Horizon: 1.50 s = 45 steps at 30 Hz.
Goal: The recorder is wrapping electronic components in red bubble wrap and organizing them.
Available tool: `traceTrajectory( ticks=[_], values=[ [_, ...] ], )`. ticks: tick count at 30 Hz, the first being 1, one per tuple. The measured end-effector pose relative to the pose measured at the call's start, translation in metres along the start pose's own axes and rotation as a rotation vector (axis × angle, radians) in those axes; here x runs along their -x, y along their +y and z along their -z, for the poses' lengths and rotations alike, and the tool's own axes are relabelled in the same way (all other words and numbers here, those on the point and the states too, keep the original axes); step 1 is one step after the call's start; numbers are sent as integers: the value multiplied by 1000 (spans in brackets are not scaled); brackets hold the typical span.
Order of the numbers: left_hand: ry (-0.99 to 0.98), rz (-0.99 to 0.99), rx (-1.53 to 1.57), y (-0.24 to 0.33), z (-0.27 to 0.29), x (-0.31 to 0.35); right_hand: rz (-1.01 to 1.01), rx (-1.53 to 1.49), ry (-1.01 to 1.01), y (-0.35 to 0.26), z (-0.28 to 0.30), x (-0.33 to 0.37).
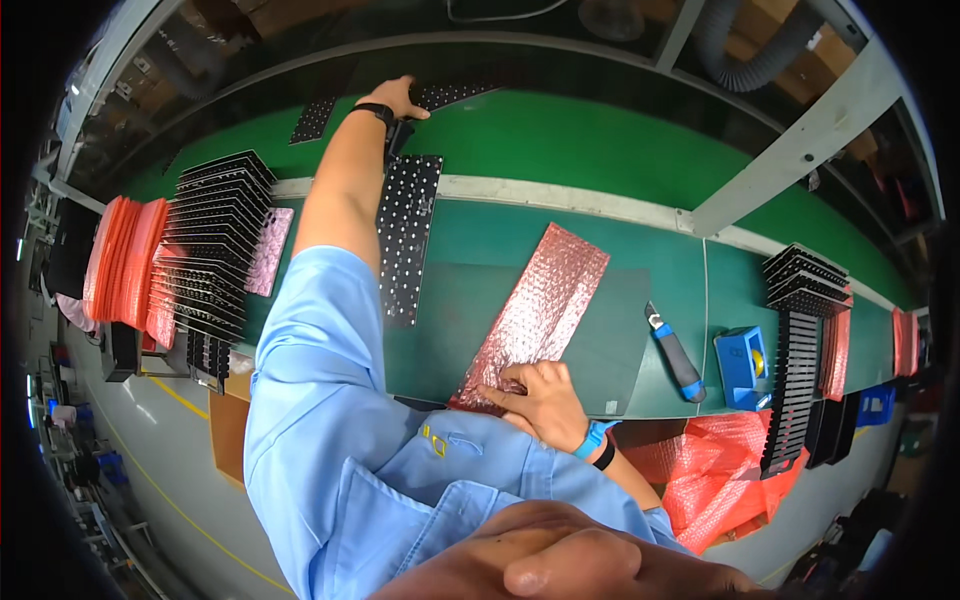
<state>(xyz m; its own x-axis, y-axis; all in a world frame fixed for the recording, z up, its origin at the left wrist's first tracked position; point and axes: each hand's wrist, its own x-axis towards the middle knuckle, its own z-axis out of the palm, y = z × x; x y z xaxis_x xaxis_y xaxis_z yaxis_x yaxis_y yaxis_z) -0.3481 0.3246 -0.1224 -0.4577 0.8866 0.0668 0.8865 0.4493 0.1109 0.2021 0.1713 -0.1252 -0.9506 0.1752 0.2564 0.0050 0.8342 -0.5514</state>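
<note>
One fisheye view looks steeply down from head height onto the worktop (482, 228), nearer the right hand (545, 402) than the left hand (396, 98), wide enough to include floor (190, 465) at left.

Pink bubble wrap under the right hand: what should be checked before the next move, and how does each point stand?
1. Bubble wrap laid out on the bench: ok.
2. Right hand at the wrap's near end: ok, fingers touching it.
3. Left hand has a firm hold on the far spotted black panel: cannot tell; the hand is right at its end, but the grip is hidden.
4. Near spotted black panel apart from the wrap: ok, it lies to the wrap's left.
5. Utility knife apart from the wrap: ok, it lies to the right.
6. Anything inside the wrap: cannot tell.
</note>
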Motion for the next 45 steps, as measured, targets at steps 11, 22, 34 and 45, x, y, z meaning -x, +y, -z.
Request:
traceTrajectory(
  ticks=[11,22,34,45],
  values=[
    [-234,7,894,140,103,239,-58,-197,150,6,-8,0],
    [210,11,1097,197,-1,464,-596,-1220,342,33,-15,-1],
    [374,-168,624,204,-29,471,-782,-1479,589,3,3,-11],
    [437,-272,660,198,-31,470,-809,-1050,154,28,9,-17]
  ],
)
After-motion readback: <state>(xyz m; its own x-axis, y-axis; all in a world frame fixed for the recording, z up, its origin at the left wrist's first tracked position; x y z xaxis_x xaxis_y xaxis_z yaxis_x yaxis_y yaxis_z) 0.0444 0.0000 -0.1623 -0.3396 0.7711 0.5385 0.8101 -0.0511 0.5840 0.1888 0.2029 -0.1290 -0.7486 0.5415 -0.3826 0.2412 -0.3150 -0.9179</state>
